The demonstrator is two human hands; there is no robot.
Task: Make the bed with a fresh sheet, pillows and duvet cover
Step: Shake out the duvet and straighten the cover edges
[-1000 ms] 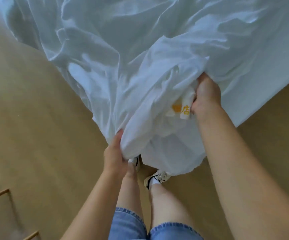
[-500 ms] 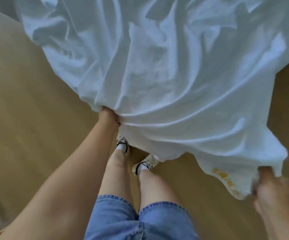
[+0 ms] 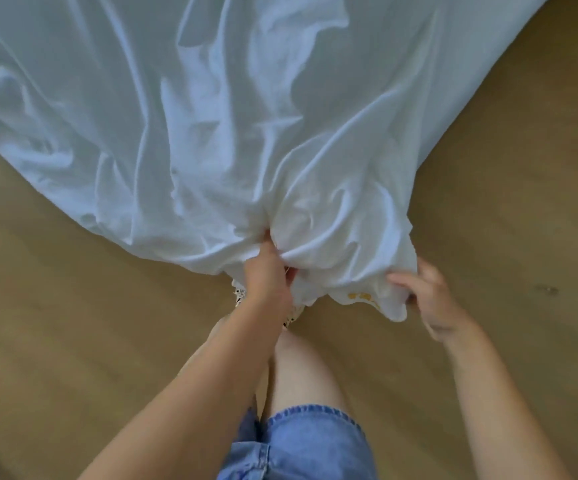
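Observation:
A large white sheet (image 3: pixel 232 126) hangs crumpled across the upper part of the view, above a brown floor. Its near edge carries a small yellow embroidered mark (image 3: pixel 360 296). My left hand (image 3: pixel 268 275) grips a bunch of the cloth at the near edge, in the middle. To the right of it my right hand (image 3: pixel 426 299) holds the corner by the yellow mark, fingers curled on the fabric. The bed itself is hidden.
Brown floor (image 3: pixel 73 334) lies all around below the sheet. My bare legs in blue denim shorts (image 3: pixel 301 441) stand under the hands, with one patterned shoe (image 3: pixel 239 296) partly showing beneath the sheet's edge.
The right hand has come in from the far right toward the left hand. The sheet's near edge is now bunched between both hands, and the cloth lies lower and more spread out.

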